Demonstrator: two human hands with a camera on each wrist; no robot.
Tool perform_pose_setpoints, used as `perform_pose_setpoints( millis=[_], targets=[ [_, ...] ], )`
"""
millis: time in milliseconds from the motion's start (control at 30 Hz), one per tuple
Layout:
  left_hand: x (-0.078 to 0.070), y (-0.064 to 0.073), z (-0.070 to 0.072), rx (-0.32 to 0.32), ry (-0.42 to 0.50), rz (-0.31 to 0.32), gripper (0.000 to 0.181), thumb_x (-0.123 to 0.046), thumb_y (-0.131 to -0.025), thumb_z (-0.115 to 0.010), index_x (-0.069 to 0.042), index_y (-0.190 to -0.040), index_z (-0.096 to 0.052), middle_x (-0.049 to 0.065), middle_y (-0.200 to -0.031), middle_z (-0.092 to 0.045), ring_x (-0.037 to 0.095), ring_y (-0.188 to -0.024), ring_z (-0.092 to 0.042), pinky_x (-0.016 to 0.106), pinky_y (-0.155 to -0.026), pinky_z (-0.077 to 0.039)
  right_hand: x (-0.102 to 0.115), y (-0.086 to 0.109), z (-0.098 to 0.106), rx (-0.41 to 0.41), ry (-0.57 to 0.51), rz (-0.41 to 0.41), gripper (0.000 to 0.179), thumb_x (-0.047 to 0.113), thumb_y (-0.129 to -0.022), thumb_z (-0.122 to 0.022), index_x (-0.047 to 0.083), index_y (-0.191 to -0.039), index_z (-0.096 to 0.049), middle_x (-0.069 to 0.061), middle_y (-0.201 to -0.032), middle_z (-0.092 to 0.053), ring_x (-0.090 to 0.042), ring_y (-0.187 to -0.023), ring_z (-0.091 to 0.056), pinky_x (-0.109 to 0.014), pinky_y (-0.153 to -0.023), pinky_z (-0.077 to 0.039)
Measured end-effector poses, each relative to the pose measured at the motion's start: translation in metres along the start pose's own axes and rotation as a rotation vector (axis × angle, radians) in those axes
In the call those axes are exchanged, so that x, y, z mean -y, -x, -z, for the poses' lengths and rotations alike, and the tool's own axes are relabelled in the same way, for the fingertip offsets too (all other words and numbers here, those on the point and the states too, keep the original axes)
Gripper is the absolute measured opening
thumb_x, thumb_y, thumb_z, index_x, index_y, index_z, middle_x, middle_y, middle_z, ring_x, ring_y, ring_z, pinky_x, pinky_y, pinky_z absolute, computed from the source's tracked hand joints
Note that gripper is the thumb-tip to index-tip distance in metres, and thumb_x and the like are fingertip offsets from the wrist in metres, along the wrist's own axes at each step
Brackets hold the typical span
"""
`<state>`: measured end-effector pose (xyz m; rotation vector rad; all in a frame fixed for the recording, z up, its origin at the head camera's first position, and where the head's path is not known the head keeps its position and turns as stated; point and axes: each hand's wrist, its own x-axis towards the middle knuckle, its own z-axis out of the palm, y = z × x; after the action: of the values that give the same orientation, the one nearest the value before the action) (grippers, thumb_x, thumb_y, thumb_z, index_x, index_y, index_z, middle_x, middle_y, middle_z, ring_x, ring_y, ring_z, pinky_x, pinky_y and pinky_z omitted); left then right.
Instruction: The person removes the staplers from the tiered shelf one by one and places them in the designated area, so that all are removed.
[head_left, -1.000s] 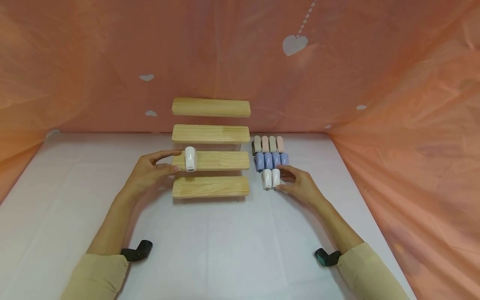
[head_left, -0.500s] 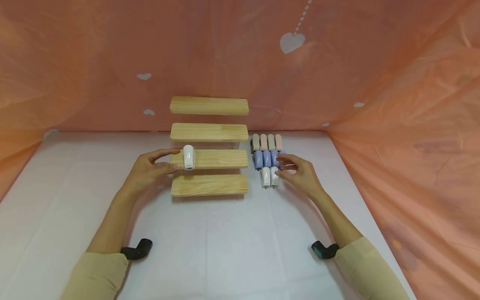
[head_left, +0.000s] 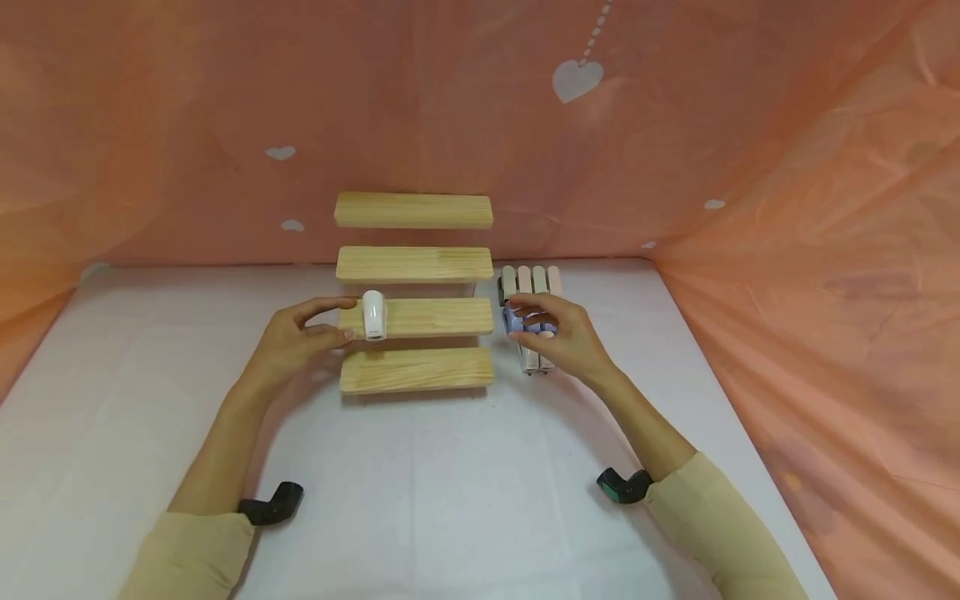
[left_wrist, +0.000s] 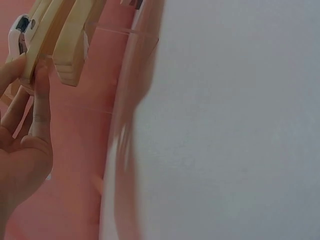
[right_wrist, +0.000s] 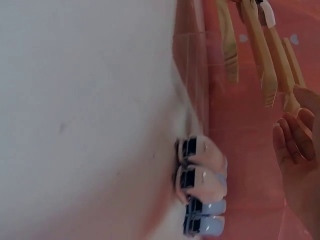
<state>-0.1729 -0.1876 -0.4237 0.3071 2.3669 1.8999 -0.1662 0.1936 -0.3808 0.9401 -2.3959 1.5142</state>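
My left hand [head_left: 288, 342] pinches the left end of a wooden shelf board [head_left: 442, 317], second from the front; the left wrist view has thumb and fingers on either face of its end. A white mini stapler [head_left: 374, 315] stands on that board beside the fingertips. My right hand [head_left: 566, 333] hovers over the stapler rows at the right, fingers loosely bent and nothing between them. Beneath it are two white staplers [head_left: 528, 361] and a row of lilac staplers [head_left: 513, 321], partly hidden by the hand. In the right wrist view the fingers are apart from these white staplers [right_wrist: 206, 182].
Behind the lilac row stands a row of grey-green and pink staplers [head_left: 539, 279]. Other boards of the stepped rack, such as the front board [head_left: 416, 372] and the top board [head_left: 412, 210], rise toward the orange cloth backdrop [head_left: 450, 100]. A white cloth [head_left: 450, 492] covers the table.
My right hand has moved left from beside the right white stapler to above the rows, leaving the staplers in place. The left hand keeps its hold on the board.
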Motion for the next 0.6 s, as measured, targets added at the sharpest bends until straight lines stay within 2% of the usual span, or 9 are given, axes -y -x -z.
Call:
perform_pose_setpoints(
  millis=[167, 400, 600],
  targets=[
    [-0.002, 0.000, 0.000, 0.013, -0.004, 0.000, 0.050, -0.018, -0.089, -0.077, -0.006, -0.135, -0.059, 0.003, -0.095, -0.074, 0.017, -0.091, -0.072, 0.030, -0.080, -0.056, 0.010, -0.013, -0.004, 0.034, 0.002, 0.041, 0.047, -0.015, -0.079, -0.075, -0.015, -0.123, -0.059, -0.031, -0.117, -0.063, -0.042, -0.101, -0.064, -0.055, -0.086, -0.053],
    [-0.003, 0.000, 0.001, 0.012, -0.036, 0.003, 0.052, -0.020, -0.088, -0.079, -0.008, -0.135, -0.059, 0.010, -0.094, -0.074, 0.020, -0.088, -0.072, 0.026, -0.080, -0.055, 0.020, -0.029, -0.017, 0.099, -0.052, 0.070, 0.047, -0.015, -0.080, -0.074, -0.015, -0.124, -0.058, -0.031, -0.118, -0.062, -0.045, -0.103, -0.062, -0.055, -0.086, -0.053],
    [-0.004, 0.001, 0.001, 0.023, -0.024, 0.013, 0.053, -0.019, -0.087, -0.079, -0.008, -0.135, -0.059, 0.005, -0.097, -0.074, 0.018, -0.089, -0.072, 0.030, -0.078, -0.056, 0.016, -0.037, -0.035, 0.127, -0.081, 0.066, 0.048, -0.012, -0.081, -0.075, -0.012, -0.127, -0.058, -0.029, -0.118, -0.063, -0.043, -0.102, -0.064, -0.052, -0.089, -0.053]
  ],
)
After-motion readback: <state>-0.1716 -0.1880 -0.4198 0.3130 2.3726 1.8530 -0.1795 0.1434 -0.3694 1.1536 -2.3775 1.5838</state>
